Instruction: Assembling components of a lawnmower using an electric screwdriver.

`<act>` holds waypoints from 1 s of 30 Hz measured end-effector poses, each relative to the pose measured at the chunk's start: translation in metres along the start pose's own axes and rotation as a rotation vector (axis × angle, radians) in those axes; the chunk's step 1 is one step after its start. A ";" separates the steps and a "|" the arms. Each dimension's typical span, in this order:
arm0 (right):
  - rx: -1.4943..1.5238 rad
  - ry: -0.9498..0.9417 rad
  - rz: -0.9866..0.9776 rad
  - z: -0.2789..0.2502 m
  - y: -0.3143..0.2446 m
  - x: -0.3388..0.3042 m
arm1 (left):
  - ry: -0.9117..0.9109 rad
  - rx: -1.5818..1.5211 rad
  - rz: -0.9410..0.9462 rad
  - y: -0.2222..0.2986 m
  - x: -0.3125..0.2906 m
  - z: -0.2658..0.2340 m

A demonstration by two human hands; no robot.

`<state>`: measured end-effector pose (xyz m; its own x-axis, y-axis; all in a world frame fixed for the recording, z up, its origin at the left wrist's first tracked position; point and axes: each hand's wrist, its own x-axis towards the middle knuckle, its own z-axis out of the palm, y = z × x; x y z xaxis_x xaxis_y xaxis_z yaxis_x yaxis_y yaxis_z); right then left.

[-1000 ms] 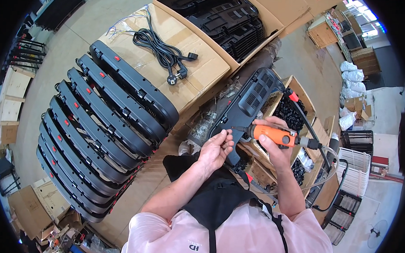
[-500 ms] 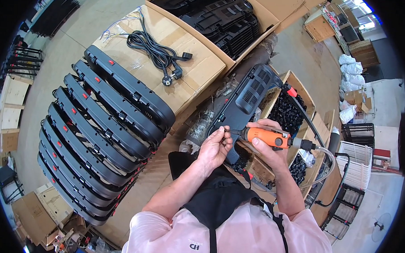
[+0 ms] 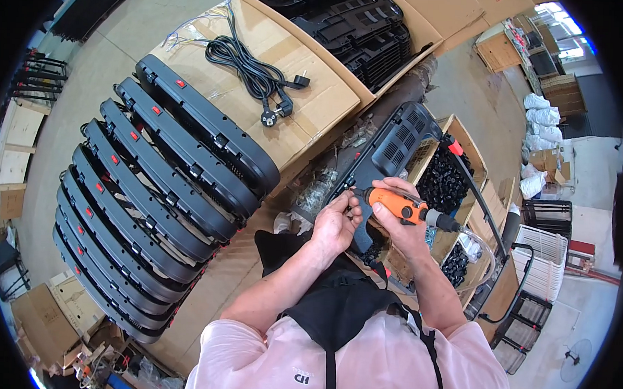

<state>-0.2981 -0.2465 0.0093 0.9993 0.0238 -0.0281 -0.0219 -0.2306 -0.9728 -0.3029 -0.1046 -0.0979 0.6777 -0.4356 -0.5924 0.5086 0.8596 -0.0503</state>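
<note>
My right hand [image 3: 406, 233] is wrapped round an orange air screwdriver [image 3: 388, 201], whose grey rear end joins a clear hose [image 3: 489, 250]. Its black nose points left, toward the fingertips of my left hand [image 3: 339, 223]. Those fingers are curled and pinched together at the driver's tip; whatever lies between them is too small to make out. Both hands are over the lower part of a long black plastic housing [image 3: 375, 171] with a slotted grille at its far end. My fingers and the driver cover part of this housing.
Several black housings with red switches [image 3: 168, 124] stand in a row at left. Coiled black power cables [image 3: 244, 70] lie on a cardboard box [image 3: 322, 92]. Behind is an open carton [image 3: 416, 57] of black plastic parts. Wooden bins hold small black pieces [image 3: 441, 177] at right.
The driver's rear end has swung down and its nose has shifted left, toward my left fingertips. My left hand has moved slightly right. The whole view has shifted a little.
</note>
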 end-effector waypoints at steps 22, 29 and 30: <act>-0.170 -0.077 0.028 0.017 -0.014 0.015 | 0.025 0.209 -0.107 -0.005 -0.019 0.007; -0.157 -0.090 0.089 0.010 -0.020 0.016 | 0.043 0.173 -0.203 -0.020 -0.022 0.015; -0.190 -0.077 0.053 0.009 -0.029 0.016 | 0.063 0.168 -0.215 -0.019 -0.023 0.018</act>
<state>-0.2817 -0.2305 0.0348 0.9916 0.0795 -0.1022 -0.0606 -0.4126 -0.9089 -0.3185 -0.1158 -0.0695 0.5127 -0.5812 -0.6319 0.7217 0.6904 -0.0493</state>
